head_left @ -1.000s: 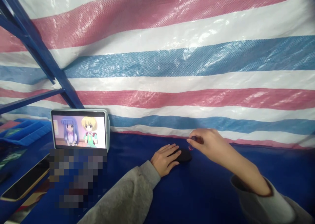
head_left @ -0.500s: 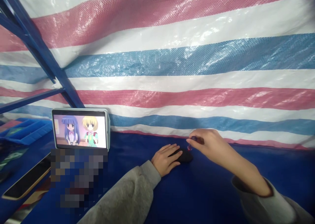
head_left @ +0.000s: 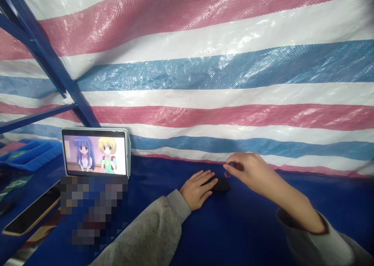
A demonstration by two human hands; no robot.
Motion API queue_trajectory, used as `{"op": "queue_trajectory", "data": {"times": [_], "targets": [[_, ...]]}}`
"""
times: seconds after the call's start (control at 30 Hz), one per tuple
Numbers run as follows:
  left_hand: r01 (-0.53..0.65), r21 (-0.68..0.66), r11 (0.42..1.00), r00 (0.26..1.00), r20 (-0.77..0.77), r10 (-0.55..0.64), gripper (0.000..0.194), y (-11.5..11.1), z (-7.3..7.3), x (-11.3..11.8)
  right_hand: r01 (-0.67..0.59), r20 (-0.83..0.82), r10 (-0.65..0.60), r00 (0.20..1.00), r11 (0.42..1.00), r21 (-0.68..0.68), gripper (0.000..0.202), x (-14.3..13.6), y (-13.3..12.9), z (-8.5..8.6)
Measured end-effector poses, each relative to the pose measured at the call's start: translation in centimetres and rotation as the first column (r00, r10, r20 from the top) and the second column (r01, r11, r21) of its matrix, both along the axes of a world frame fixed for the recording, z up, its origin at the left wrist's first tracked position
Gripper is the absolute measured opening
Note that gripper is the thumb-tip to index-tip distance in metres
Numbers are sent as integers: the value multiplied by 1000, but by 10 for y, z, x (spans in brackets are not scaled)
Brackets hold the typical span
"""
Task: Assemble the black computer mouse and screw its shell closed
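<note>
Head view, flat black rounded object [head_left: 221,184], small dark-topped pinkish piece [head_left: 227,174]

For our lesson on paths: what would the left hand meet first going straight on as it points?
Probably the black, rounded object partly covered by the left hand, though depth and contact are unclear.

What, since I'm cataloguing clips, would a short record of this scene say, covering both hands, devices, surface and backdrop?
Left hand: palm down, fingers on a dark rounded thing
Right hand: pinching a small dark item with a pinkish lower end, kind unclear
Tablet: propped up at the left, showing two cartoon figures
Phone: lying nearer than the tablet, screen dark
Surface: blue table
Backdrop: striped sheet, red, white and blue
Unclear: pixelated patch below the tablet
</note>
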State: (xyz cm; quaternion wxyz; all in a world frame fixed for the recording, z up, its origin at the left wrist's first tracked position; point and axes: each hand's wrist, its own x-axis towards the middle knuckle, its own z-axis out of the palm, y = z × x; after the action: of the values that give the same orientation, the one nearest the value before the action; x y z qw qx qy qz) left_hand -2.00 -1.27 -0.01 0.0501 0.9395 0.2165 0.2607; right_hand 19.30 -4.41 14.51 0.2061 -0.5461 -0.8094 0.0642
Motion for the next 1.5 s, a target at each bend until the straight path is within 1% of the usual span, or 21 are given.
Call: {"op": "queue_trajectory", "data": {"times": [0.17,0.27,0.33,0.4,0.5,0.57,0.67,0.8,0.93,1.13,1.23,1.3,1.43,1.5], "targets": [[-9,11,1000,1000,4,9,43,0,-1,0,29,1,-29,1000,1000,-3,25,4,-1,2],[-6,22,1000,1000,7,6,43,1,-2,0,3,21,-3,1000,1000,4,26,1,-1,2],[-4,29,1000,1000,8,3,43,1,-2,0,9,47,-10,999,1000,6,26,-2,0,0],[-4,31,1000,1000,6,3,43,1,-2,1,64,105,-64,992,998,5,27,-3,1,-5],[0,37,999,1000,-6,0,41,1,-2,1,189,226,-184,957,982,1,30,-3,5,-15],[11,40,999,1000,-18,-10,40,2,-2,1,219,262,-212,941,976,3,31,-2,7,-20],[22,31,999,999,-35,-21,41,3,-1,1,184,263,-177,948,983,-2,25,-1,8,-22],[21,12,1000,999,-41,-21,42,2,0,1,155,261,-144,954,988,-22,17,-3,4,-15],[14,10,1000,999,-33,-13,42,1,1,2,145,243,-137,960,989,-18,24,-5,3,-12],[18,27,999,999,-37,-17,42,1,1,1,67,239,-56,970,997,-39,38,-4,3,-14],[15,26,1000,999,-43,-14,42,1,0,1,117,264,-101,959,992,-48,31,-4,2,-11],[17,28,999,999,-44,-16,42,1,0,1,134,271,-113,956,989,-60,30,-5,1,-9],[19,38,999,999,-34,-18,42,2,-2,1,72,243,-52,969,995,-72,39,-7,-1,-9],[17,38,999,999,-30,-16,42,2,-3,1,65,227,-50,973,996,-60,39,-8,-1,-9]]}}
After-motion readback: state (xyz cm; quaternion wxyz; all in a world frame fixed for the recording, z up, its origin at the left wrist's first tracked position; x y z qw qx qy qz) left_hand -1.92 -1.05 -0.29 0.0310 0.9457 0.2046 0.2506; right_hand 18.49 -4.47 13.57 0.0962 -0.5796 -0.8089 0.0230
